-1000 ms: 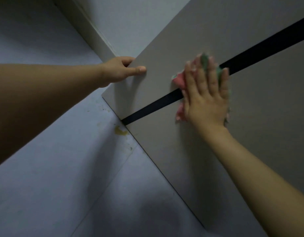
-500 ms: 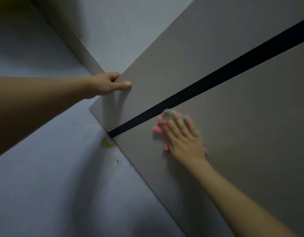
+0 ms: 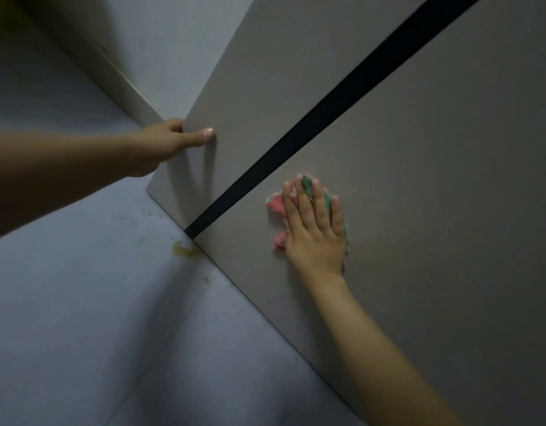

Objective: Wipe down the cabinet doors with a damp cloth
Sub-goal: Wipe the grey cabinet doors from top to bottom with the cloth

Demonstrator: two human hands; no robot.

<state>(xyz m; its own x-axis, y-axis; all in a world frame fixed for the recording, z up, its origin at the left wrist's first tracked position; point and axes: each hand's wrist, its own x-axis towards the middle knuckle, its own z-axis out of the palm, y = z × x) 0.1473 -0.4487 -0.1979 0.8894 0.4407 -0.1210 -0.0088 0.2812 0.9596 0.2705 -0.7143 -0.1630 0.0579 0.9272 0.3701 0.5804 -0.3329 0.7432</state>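
Observation:
Two grey cabinet doors fill the right of the head view, split by a black gap (image 3: 327, 112). My right hand (image 3: 314, 229) lies flat on the nearer door (image 3: 434, 210), low near its bottom edge, and presses a pink and green cloth (image 3: 276, 204) against it. Most of the cloth is hidden under the palm. My left hand (image 3: 170, 142) grips the outer edge of the farther door (image 3: 281, 72), thumb on its face, fingers wrapped behind it.
A pale tiled floor (image 3: 81, 302) lies below the doors, with a yellowish stain (image 3: 184, 251) and some dark specks near the bottom of the gap. A white wall (image 3: 179, 41) and skirting board (image 3: 112, 78) run behind the open door.
My right hand has slid the cloth from across the black gap down onto the lower part of the nearer door. The left hand keeps its grip on the door edge.

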